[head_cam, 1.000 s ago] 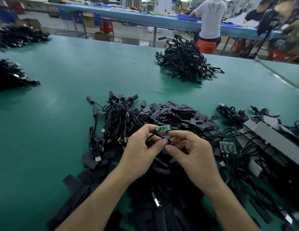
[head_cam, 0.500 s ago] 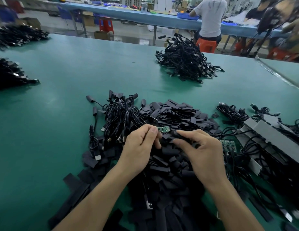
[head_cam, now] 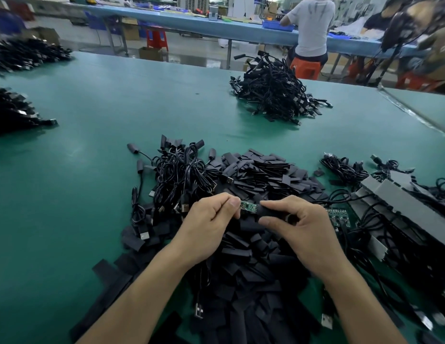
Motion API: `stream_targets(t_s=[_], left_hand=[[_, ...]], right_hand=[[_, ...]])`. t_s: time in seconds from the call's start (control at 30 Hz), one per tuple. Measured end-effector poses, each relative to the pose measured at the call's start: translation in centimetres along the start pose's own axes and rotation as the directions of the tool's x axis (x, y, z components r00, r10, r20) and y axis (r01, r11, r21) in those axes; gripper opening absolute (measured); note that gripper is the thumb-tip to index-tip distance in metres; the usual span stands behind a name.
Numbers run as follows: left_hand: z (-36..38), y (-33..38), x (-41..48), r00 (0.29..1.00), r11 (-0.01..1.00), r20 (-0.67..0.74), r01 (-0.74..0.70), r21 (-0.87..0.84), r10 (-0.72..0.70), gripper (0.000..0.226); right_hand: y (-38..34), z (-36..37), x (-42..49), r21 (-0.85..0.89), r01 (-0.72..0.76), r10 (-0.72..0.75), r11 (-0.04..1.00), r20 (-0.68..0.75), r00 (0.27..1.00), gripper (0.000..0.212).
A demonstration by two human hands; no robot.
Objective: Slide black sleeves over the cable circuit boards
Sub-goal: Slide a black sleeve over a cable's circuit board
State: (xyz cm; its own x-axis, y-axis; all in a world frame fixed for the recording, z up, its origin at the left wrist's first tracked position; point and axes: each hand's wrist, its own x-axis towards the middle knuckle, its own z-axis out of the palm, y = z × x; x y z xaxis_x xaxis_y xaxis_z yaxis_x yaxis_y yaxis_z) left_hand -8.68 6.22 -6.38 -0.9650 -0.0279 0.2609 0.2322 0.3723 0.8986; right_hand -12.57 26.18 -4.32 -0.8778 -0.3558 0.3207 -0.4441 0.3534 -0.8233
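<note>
Pinching a black sleeve (head_cam: pixel 273 212) now, right hand (head_cam: pixel 304 228) meets circuit board (head_cam: pixel 248 209).

Bare mat (head_cam: pixel 67 194) is seen left of the sleeve pile (head_cam: pixel 263 175). Its right is blocked by cables (head_cam: pixel 345 170) and trays (head_cam: pixel 402 202).

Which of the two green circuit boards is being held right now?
The circuit board pinched by the left hand, its end at the black sleeve in the right hand; the other board lies loose beside that hand.

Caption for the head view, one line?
Left hand pinches a small green circuit board while right hand holds a black tubular sleeve at its end.
</note>
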Motion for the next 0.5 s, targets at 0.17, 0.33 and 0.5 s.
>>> stream_targets(t_s=[0.17, 0.33, 0.5], left_hand=[[-0.01, -0.12, 0.08, 0.999, 0.998, 0.050, -0.007, 0.057, 0.004, 0.036], [-0.14, 0.14, 0.07, 0.999, 0.999, 0.044, 0.026, 0.022, -0.027, 0.039], [-0.17, 0.30, 0.06, 0.998, 0.999, 0.047, 0.040, 0.003, -0.041, 0.039]], right_hand=[[0.41, -0.21, -0.13, -0.102, 0.049, -0.046, 0.994, 0.033, 0.998, 0.031], [0.49, -0.22, -0.06, 0.038, -0.003, 0.001, 0.999, 0.034, 0.999, 0.027], [0.47, 0.38, -0.22, 0.015, -0.028, 0.028, 0.999, 0.030, 0.999, 0.030]])
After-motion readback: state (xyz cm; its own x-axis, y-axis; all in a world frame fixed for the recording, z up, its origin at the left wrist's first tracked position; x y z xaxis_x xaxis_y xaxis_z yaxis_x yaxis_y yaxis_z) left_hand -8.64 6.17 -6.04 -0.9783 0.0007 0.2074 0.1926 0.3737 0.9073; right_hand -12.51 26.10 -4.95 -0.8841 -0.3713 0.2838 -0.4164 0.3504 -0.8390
